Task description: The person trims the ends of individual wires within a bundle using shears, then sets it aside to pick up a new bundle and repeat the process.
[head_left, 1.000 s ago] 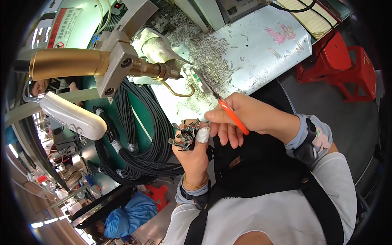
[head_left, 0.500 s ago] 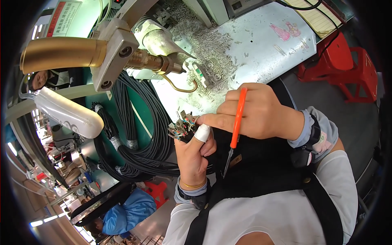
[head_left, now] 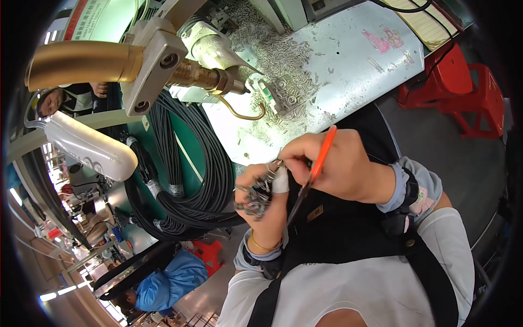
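My left hand [head_left: 264, 223] is closed around a bundle of cable ends [head_left: 256, 197] with small metal connectors and thin wires; motion blurs them. White tape [head_left: 280, 181] wraps the thumb of this hand. My right hand [head_left: 343, 166] grips a slim orange-handled tool [head_left: 325, 152], its dark pointed metal end slanting down towards my apron. The kind of tool does not show clearly. The thumb and forefinger of my right hand meet at the edge of the bundle, by the taped thumb. What they pinch there is too small to make out.
Beyond my hands stands a bench machine with a metal nozzle [head_left: 234, 86]. Many small silvery cut pieces [head_left: 294, 71] litter its pale metal plate [head_left: 359, 60]. Coiled black cables [head_left: 218, 191] lie to the left, under a white lamp [head_left: 90, 147]. Red stools [head_left: 441, 82] stand right; other people are at left.
My left hand has turned, swinging the connector ends downward. My right hand has moved slightly down, its fingers now more curled, and the orange-handled tool has shifted with it.
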A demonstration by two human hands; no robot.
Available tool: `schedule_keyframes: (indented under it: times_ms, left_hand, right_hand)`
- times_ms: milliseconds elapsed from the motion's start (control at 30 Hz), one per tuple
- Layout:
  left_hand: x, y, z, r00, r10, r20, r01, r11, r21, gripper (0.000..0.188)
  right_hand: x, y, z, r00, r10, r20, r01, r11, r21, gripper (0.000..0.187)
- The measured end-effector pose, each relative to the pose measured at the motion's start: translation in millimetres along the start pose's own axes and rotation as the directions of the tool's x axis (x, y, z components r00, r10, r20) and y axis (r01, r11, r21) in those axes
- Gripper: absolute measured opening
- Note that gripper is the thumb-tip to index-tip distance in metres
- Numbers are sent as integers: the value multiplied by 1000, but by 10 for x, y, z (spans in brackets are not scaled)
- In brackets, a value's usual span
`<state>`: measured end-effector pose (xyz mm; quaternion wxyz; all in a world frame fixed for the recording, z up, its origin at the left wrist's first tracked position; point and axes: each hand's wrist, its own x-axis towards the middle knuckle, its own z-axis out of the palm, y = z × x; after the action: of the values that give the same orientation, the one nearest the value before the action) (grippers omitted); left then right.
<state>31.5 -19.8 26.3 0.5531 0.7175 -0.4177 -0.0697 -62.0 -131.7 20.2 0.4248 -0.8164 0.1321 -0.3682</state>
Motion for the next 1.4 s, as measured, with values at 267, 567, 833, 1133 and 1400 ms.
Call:
schedule_keyframes:
  times_ms: [267, 567, 833, 1133, 1400]
  left_hand:
    - [48, 165, -73, 780, -603, 166, 568, 572, -591, 15]
    - [24, 163, -29, 857, -510, 79, 482, 737, -475, 13]
    - [217, 67, -109, 755, -606, 251, 649, 635, -419, 12]
    - [737, -174, 112, 683, -570, 457, 712, 378, -592, 11]
    - [854, -238, 94, 682, -564, 466, 723, 423, -546, 13]
  right_hand:
    - [17, -47, -78, 906, 365, 214, -423, 783, 456, 11]
    - [-91, -56, -107, 877, 366, 311, -334, 930, -150, 32]
    - [-222, 163, -22, 854, 342, 391, -387, 921, 38, 28]
    - [234, 286, -90, 764, 634, 124, -610, 645, 461, 21]
    - [589, 409, -59, 775, 600, 201, -630, 706, 322, 20]
